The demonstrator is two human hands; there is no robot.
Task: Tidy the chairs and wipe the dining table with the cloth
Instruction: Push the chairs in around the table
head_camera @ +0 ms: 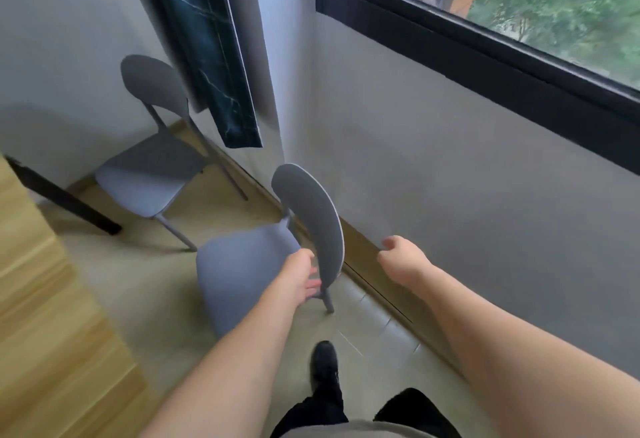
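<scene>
grey plastic forms the near chair (242, 264), a pale bluish seat with a darker rounded backrest on thin grey legs; it stands on the beige floor (138, 292) just beside the skirting of the grey wall (467, 195), its back turned toward that wall. the left hand (299, 278) reaches to the lower end of the backrest, fingers lying against its inner face near the rear leg, though motion blur keeps me from telling whether they curl round it or only touch. the right hand (401, 257) hangs apart from the chair, near the wall, fingers loosely curled and holding nothing. a second chair (152, 167) of the same make stands farther off, by the corner, under a dark green marbled panel (211, 53). the wooden dining table (38, 299) edges in at left with a black leg (65, 202). a black-framed window (485, 39) runs above the wall, and a black shoe (323, 365) shows below.
</scene>
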